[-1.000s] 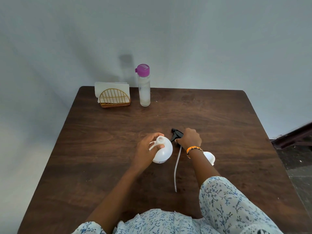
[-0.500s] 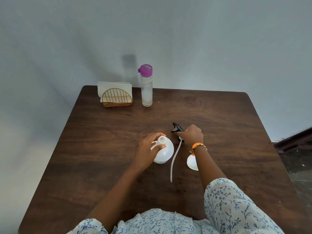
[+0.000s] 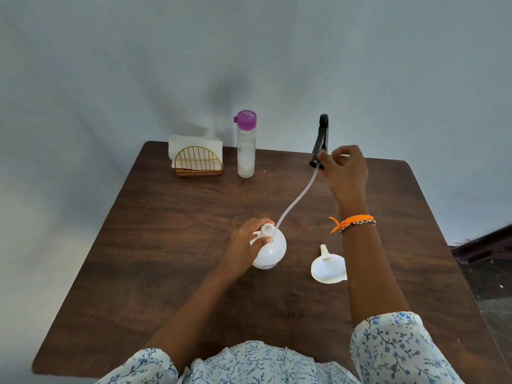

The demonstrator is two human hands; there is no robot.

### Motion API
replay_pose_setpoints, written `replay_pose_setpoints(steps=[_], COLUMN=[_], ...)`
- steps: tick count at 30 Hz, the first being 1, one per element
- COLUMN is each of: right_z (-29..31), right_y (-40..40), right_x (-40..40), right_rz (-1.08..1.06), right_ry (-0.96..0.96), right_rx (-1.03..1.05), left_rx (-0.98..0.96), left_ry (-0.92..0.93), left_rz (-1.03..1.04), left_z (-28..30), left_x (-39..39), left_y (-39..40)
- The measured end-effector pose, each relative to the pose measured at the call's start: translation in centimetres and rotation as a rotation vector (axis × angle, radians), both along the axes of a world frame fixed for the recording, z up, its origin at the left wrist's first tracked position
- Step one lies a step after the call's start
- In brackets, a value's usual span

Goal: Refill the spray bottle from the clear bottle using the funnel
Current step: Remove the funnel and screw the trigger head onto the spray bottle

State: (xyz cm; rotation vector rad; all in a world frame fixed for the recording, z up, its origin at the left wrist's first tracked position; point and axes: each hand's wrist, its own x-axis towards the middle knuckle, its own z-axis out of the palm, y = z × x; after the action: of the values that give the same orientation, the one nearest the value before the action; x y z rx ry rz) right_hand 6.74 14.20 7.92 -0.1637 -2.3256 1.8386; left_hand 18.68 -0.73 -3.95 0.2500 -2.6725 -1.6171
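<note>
Since half a second ago the right hand [image 3: 346,173] has risen from beside the spray bottle [image 3: 270,252] and carried the black spray head [image 3: 321,139] up toward one o'clock, above the far edge of the table [image 3: 138,273]; the dip tube [image 3: 295,200] now stretches in a long curve from the head down to the bottle's open neck, its lower end at or just inside the opening. The right hand's fingers curl round the base of the spray head, pinching it. The left hand [image 3: 245,245] grips the white bottle near its neck and handle, holding it upright at the table's centre. The white funnel [image 3: 328,267] lies on its side at three o'clock from the bottle, just beside the right forearm. The clear bottle [image 3: 246,151] with its purple cap stands upright at eleven o'clock, at the far edge, next to a napkin holder [image 3: 198,160].
</note>
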Motion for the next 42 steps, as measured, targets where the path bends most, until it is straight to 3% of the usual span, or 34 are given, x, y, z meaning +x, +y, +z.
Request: replay_pose_setpoints(steps=[8,14,23,29,38,42], right_z=[2.7,2.9,1.2,-1.5,-8.0,-8.5], right_y=[-1.0,-1.7,-2.7,-2.5,-2.0,-1.8], right_x=[1.3,2.2,4.2,5.6,8.6,9.0], right_rz=[0.007,0.022,0.092,0.274,0.434,0.440], right_ry=[0.263,0.350,0.346,0.250,0.043,0.052], right_rx=[0.036,0.005,-0.045,-0.093,-0.080,-0.071], left_rx=[0.025,0.023,0.001,-0.017,0.289,0.320], left_ry=[0.024,0.036,0.012,0.048,0.027,0.018], left_rz=[0.007,0.005,0.002,-0.001,0.080,0.074], left_z=[-0.1,0.0,-0.3,-0.5,-1.1,-0.9], left_x=[0.2,0.2,-0.1,-0.1,0.2,0.2], left_y=[-0.1,-0.1,0.0,-0.2,0.1,0.1])
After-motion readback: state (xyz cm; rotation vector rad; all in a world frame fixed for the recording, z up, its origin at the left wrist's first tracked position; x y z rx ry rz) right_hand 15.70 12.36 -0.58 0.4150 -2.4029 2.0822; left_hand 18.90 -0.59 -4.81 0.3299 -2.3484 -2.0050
